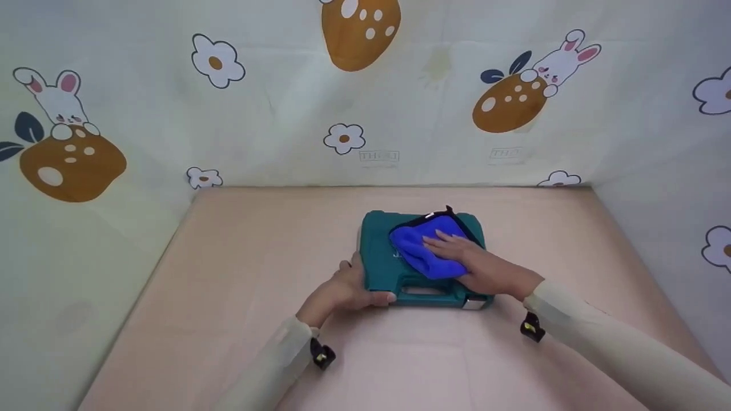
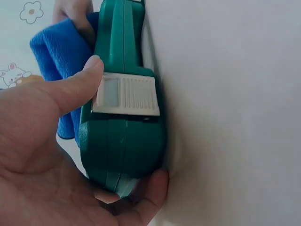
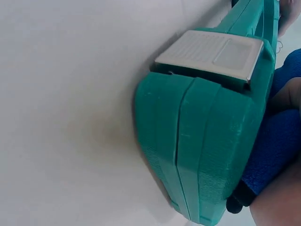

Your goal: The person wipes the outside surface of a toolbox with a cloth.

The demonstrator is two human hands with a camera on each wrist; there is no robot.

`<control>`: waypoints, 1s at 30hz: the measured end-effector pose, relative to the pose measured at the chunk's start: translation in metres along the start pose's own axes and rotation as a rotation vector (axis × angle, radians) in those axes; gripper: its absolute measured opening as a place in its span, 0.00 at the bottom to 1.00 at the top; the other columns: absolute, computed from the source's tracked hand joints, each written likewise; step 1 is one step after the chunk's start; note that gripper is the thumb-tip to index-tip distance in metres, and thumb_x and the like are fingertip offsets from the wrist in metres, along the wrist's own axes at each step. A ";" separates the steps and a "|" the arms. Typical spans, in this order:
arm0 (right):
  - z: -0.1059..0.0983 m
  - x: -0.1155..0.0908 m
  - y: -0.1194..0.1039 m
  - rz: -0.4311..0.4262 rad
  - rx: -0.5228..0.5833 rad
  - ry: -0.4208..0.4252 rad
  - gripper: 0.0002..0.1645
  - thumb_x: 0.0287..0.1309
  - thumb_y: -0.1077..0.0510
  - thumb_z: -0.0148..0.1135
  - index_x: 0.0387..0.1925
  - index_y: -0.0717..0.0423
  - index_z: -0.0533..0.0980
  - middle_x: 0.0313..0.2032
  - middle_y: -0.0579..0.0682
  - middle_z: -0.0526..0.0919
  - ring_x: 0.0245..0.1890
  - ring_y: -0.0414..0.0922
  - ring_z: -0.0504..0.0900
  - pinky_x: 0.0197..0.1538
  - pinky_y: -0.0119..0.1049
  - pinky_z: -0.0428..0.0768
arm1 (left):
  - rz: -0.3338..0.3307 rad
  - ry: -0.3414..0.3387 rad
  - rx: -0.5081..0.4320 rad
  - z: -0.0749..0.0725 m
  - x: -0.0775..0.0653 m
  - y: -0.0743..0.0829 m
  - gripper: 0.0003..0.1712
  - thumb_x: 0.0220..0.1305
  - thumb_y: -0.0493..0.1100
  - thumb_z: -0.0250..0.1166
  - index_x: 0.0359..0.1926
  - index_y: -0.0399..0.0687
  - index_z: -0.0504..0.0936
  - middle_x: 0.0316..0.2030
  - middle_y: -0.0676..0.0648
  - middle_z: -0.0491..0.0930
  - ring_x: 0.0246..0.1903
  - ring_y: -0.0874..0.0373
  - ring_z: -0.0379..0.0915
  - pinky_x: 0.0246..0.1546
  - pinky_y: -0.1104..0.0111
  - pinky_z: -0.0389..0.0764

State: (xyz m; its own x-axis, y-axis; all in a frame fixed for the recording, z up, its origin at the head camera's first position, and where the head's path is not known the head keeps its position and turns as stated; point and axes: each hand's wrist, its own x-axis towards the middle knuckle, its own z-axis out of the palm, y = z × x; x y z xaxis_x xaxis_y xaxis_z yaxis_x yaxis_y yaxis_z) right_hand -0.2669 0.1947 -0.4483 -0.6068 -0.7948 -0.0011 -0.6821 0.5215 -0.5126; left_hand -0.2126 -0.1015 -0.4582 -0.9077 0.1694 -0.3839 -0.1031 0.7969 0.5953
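Note:
A green plastic carrying case (image 1: pixel 378 242) lies flat on the table, its handle (image 1: pixel 422 298) toward me. My left hand (image 1: pixel 345 288) grips its near left corner. In the left wrist view the thumb (image 2: pixel 82 84) lies along the upper edge beside a pale latch (image 2: pixel 127 94), and the fingers curl round the corner near the table. Spread over the lid is a blue cloth (image 1: pixel 420 251) with black edging. My right hand (image 1: pixel 477 265) presses on the cloth with its fingers extended across it. A second latch (image 3: pixel 211 54) shows in the right wrist view, standing slightly out from the case.
The table (image 1: pixel 245 245) has a pale pinkish covering. Behind it and at both sides hang light walls (image 1: pixel 274 114) printed with rabbits, fruit and flowers. Black straps (image 1: pixel 322 355) hang at both sleeved wrists.

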 end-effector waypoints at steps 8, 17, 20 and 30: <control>0.002 -0.006 0.000 -0.026 0.009 0.009 0.41 0.66 0.70 0.58 0.78 0.54 0.59 0.77 0.49 0.56 0.78 0.54 0.43 0.73 0.59 0.43 | 0.071 0.030 -0.071 -0.004 0.003 -0.001 0.78 0.46 0.66 0.80 0.81 0.46 0.35 0.69 0.32 0.55 0.62 0.38 0.62 0.64 0.43 0.65; 0.005 -0.016 -0.003 -0.023 0.023 0.003 0.46 0.63 0.74 0.58 0.79 0.51 0.58 0.78 0.47 0.55 0.78 0.54 0.42 0.73 0.61 0.43 | 0.111 0.076 0.078 -0.012 0.011 0.010 0.81 0.41 0.66 0.83 0.82 0.51 0.37 0.69 0.29 0.54 0.60 0.37 0.67 0.61 0.45 0.71; 0.006 -0.020 -0.003 -0.023 0.025 -0.002 0.47 0.63 0.74 0.59 0.79 0.49 0.57 0.78 0.46 0.55 0.78 0.53 0.42 0.73 0.61 0.43 | 0.125 0.067 0.098 -0.013 0.013 0.010 0.80 0.41 0.66 0.83 0.82 0.52 0.39 0.68 0.29 0.55 0.58 0.38 0.68 0.60 0.45 0.72; 0.005 -0.019 0.004 -0.044 0.032 0.023 0.46 0.62 0.74 0.55 0.78 0.47 0.60 0.77 0.42 0.56 0.78 0.50 0.44 0.73 0.62 0.44 | 0.093 0.055 0.096 -0.011 0.014 0.008 0.80 0.41 0.68 0.82 0.83 0.58 0.37 0.68 0.29 0.55 0.59 0.38 0.67 0.60 0.43 0.71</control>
State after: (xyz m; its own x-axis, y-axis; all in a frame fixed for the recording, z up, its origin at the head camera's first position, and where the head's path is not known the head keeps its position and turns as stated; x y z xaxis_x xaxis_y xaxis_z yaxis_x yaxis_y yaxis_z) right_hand -0.2561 0.2099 -0.4543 -0.5859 -0.8093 0.0412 -0.6952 0.4759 -0.5387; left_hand -0.2301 -0.0988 -0.4508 -0.9325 0.2155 -0.2897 0.0197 0.8316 0.5550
